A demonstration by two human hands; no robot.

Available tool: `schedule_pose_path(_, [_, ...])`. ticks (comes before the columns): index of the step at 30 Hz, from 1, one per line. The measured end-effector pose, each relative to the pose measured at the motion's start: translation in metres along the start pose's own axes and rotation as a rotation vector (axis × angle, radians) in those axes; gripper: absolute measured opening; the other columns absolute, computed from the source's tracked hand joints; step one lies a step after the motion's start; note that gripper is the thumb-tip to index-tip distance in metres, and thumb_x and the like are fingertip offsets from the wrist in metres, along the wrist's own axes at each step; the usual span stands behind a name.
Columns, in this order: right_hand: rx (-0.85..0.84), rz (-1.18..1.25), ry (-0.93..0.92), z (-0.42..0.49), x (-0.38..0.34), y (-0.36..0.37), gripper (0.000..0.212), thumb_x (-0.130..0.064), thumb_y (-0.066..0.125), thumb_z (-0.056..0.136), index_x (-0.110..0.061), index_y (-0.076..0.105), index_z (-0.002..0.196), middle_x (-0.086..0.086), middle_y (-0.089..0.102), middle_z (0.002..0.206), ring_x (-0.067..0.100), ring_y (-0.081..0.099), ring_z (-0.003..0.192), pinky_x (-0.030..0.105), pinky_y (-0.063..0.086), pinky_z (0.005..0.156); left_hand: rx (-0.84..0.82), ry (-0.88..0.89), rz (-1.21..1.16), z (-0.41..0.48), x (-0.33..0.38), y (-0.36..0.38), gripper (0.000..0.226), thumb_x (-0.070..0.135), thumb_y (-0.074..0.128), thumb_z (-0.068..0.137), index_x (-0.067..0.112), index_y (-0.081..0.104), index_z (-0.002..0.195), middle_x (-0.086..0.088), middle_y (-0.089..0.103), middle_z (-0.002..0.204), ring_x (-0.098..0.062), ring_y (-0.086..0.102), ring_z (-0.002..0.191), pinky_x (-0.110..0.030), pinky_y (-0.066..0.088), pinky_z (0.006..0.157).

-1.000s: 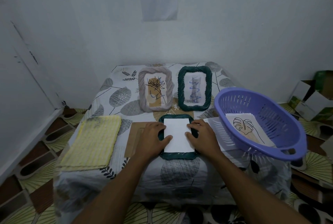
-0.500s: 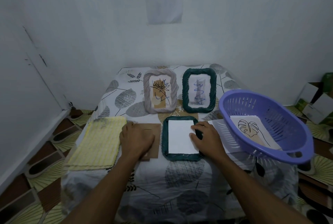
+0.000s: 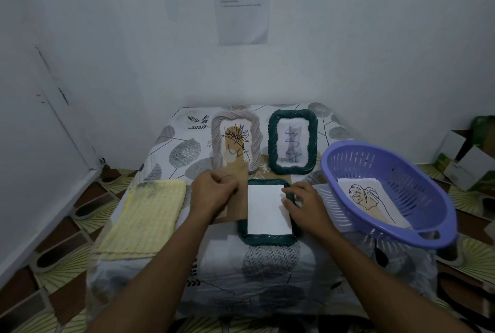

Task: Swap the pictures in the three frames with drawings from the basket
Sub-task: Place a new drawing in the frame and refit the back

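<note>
Hands [image 3: 213, 193] on brown board [image 3: 237, 210], green frame [image 3: 267, 239]

Frames: 3 total, 1 grey frame [image 3: 255, 145] upright, 1 green frame [image 3: 273, 142] upright, 1 flat green frame [image 3: 267, 239]. White sheet [image 3: 267, 209] on the flat one: 1. Brown backing board [image 3: 235, 208]: 1. Purple basket [image 3: 417, 198]: 1. Leaf drawing [image 3: 367, 198] on top in it: 1; sheets under it can't be counted. Yellow cloth [image 3: 144, 215]: 1. Wall notice [image 3: 242, 3]: 1. Hands: 2, left hand [image 3: 213, 193] and right hand [image 3: 304, 205].
</note>
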State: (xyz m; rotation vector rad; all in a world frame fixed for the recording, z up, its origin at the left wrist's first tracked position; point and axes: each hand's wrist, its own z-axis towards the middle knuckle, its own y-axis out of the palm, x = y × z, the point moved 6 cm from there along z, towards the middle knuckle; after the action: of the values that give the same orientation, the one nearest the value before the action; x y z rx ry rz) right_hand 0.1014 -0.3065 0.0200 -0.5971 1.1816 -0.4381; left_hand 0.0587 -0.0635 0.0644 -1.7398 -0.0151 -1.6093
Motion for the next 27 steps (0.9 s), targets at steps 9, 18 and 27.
schedule_pose_path(9, [-0.063, 0.423, 0.249, 0.017, -0.028, -0.014, 0.035, -0.006, 0.064, 0.090, -0.005, 0.060, 0.125, 0.007, 0.071, 0.084, 0.016, 0.067, 0.070, 0.022, 0.054, 0.056, -0.151, 0.050, 0.014, -0.017, 0.023, 0.061, 0.042, 0.052, 0.072, 0.063, 0.022, 0.061, 0.090, 0.000, 0.063, 0.098, -0.020, 0.061, 0.090, -0.041, 0.055, 0.080])
schedule_pose_path(18, [-0.065, 0.306, 0.289, 0.016, -0.010, -0.014, 0.035, 0.001, 0.064, 0.086, -0.009, 0.065, 0.120, 0.019, 0.071, 0.085, 0.035, 0.070, 0.079, 0.048, 0.060, 0.073, -0.254, 0.245, -0.001, -0.015, 0.004, 0.053, 0.034, 0.007, 0.069, 0.081, 0.016, 0.066, 0.114, -0.002, 0.068, 0.104, -0.016, 0.063, 0.086, -0.028, 0.051, 0.081])
schedule_pose_path(27, [-0.069, 0.118, 0.251, 0.012, -0.006, -0.007, 0.042, -0.007, 0.068, 0.086, -0.011, 0.060, 0.127, 0.009, 0.074, 0.084, 0.017, 0.066, 0.073, 0.034, 0.056, 0.071, -0.229, 0.315, 0.099, -0.012, -0.012, 0.059, 0.036, 0.022, 0.072, 0.080, 0.026, 0.064, 0.115, 0.003, 0.064, 0.122, -0.019, 0.054, 0.114, -0.045, 0.041, 0.103])
